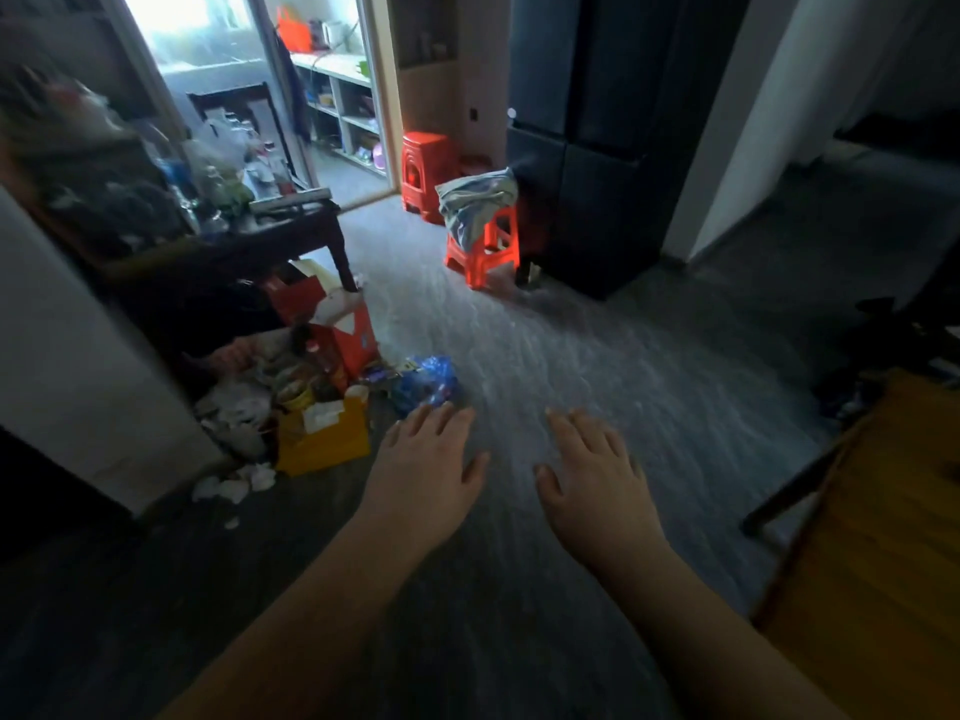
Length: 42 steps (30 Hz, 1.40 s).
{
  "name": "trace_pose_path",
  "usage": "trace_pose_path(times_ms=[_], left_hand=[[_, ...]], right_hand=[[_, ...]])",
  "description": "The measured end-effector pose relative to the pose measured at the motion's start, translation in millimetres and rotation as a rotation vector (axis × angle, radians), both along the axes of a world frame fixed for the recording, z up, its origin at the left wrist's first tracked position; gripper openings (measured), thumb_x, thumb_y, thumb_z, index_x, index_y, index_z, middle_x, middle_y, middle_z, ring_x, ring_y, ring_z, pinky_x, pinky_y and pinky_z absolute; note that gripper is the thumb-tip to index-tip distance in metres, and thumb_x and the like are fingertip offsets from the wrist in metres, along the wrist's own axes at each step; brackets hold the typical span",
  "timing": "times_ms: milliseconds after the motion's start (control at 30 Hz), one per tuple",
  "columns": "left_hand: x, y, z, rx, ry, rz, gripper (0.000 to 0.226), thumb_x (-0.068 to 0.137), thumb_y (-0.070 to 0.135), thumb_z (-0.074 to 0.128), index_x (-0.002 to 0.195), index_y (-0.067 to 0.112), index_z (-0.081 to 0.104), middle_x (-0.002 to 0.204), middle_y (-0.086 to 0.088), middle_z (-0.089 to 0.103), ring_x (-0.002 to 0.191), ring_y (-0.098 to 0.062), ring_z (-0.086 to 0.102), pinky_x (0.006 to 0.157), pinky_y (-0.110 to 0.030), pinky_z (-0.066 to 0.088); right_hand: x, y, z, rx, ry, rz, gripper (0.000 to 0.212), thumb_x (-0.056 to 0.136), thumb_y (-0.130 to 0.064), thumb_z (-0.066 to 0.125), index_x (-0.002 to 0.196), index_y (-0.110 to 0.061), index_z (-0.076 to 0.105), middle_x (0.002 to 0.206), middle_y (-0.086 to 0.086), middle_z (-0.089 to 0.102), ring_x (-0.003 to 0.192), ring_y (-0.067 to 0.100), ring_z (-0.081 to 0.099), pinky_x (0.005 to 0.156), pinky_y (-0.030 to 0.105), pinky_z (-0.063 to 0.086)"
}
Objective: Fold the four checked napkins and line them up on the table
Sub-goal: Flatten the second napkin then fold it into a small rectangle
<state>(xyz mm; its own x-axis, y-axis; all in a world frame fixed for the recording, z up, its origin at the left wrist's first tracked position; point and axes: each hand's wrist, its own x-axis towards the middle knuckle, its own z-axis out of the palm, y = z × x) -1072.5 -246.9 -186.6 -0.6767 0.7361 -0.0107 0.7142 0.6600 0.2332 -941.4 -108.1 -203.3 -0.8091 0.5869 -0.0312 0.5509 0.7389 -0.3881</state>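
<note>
Napkins are not to be seen in the head view: no checked cloth shows anywhere, so where they lie cannot be told. Both hands reach forward, palms down, over the grey floor (571,345); the left hand (426,459) and the right hand (592,475) have their fingers straight and a little spread, holding nothing and touching nothing that shows. Well beyond the fingertips, a grey-blue cloth (475,205) hangs crumpled over a red stool (483,252); no check pattern can be made out on it, and it looks more like a garment. As cloth, the napkins should be light, soft and limp, with no risk of breaking but quick to crease and slide out of line. They are best pinched at two corners of one edge, so that the rest hangs flat for the fold. To the right of the right fingers, near the frame edge, lies a wooden top, probably the table (883,537), with a dark leg (789,491) slanting between it and the hand. Just ahead of the left fingertips sits a blue bag (426,379). Left of them a yellow box (322,444) and white scraps (234,485) are heaped with other litter under a dark side table (280,236) loaded with bottles. Far ahead stand a second stool (423,174) and a dark fridge (597,148). The litter crowds the left side, while the way to the wooden top on the right looks open apart from that leg.
</note>
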Motion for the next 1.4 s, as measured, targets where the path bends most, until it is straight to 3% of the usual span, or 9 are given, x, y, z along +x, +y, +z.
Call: trace_pose_path(times_ms=[433, 733, 1167, 1400], left_hand=[[-134, 132, -10, -0.055, -0.054, -0.095, 0.064, 0.104, 0.053, 0.040, 0.159, 0.033, 0.016, 0.169, 0.002, 0.017, 0.156, -0.021, 0.010, 0.127, -0.046, 0.014], [-224, 353, 7, -0.012, -0.047, -0.231, 0.063, 0.104, 0.052, 0.040, 0.160, 0.033, 0.019, 0.169, 0.004, 0.018, 0.156, -0.021, 0.010, 0.125, -0.043, 0.012], [-295, 652, -26, 0.052, -0.101, -0.465, 0.058, 0.099, 0.045, 0.050, 0.152, 0.026, 0.038, 0.159, 0.003, 0.040, 0.150, -0.022, 0.028, 0.121, -0.038, 0.023], [-321, 858, -37, -0.041, -0.124, -0.738, 0.063, 0.102, 0.050, 0.042, 0.159, 0.028, 0.026, 0.167, 0.002, 0.025, 0.155, -0.022, 0.016, 0.125, -0.039, 0.015]], right_hand=[[-122, 126, -6, 0.022, 0.013, -0.058, 0.066, 0.102, -0.048, 0.045, 0.162, -0.032, 0.020, 0.168, -0.003, 0.024, 0.155, 0.021, 0.015, 0.124, 0.043, 0.021], [-187, 343, 3, 0.046, 0.016, -0.154, 0.069, 0.102, -0.051, 0.042, 0.163, -0.031, 0.016, 0.170, -0.001, 0.019, 0.157, 0.022, 0.012, 0.125, 0.042, 0.017], [-226, 596, -13, 0.017, -0.075, -0.436, 0.070, 0.103, -0.055, 0.038, 0.163, -0.031, 0.013, 0.170, -0.001, 0.019, 0.157, 0.021, 0.011, 0.126, 0.043, 0.020], [-250, 743, -19, -0.051, -0.121, -0.623, 0.068, 0.105, -0.053, 0.039, 0.163, -0.027, 0.014, 0.170, 0.000, 0.019, 0.157, 0.023, 0.013, 0.125, 0.041, 0.018]])
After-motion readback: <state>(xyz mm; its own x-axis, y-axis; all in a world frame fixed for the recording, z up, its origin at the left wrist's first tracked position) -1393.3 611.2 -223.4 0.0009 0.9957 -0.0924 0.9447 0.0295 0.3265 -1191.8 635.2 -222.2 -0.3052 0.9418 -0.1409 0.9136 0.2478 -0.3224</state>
